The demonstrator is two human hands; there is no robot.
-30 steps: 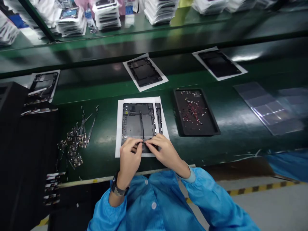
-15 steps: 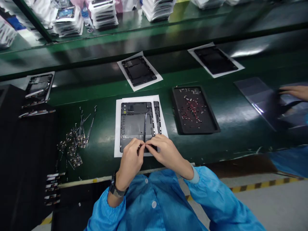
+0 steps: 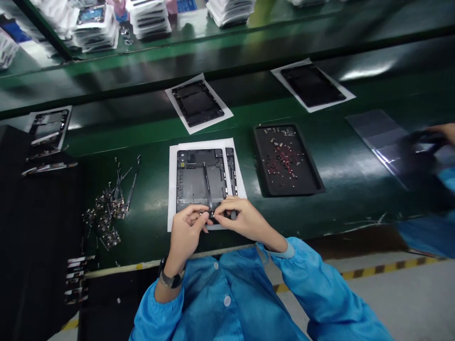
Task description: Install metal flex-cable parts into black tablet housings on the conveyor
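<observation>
Between the fingertips of both hands is a small circuit board with a dark flex cable running up from it. My left hand pinches the board's left side, thumb and forefinger together. My right hand grips its right end in a pinch. Both hands are over the lower edge of a black tablet housing, which lies open on white sheets. The cable extends across the housing's middle. A second housing's edge shows beside it on the right. Fingers partly hide the board.
Left, a pile of small boards with cables lies on the green bench. Right, a black tray holds small loose parts. Further housings lie on sheets behind. A co-worker's hand is by clear plastic sheets at far right.
The cable's upper end has swung left and now slants across the housing. My left hand has shifted slightly left, its fingers spread a little more. The co-worker's hand has moved right.
</observation>
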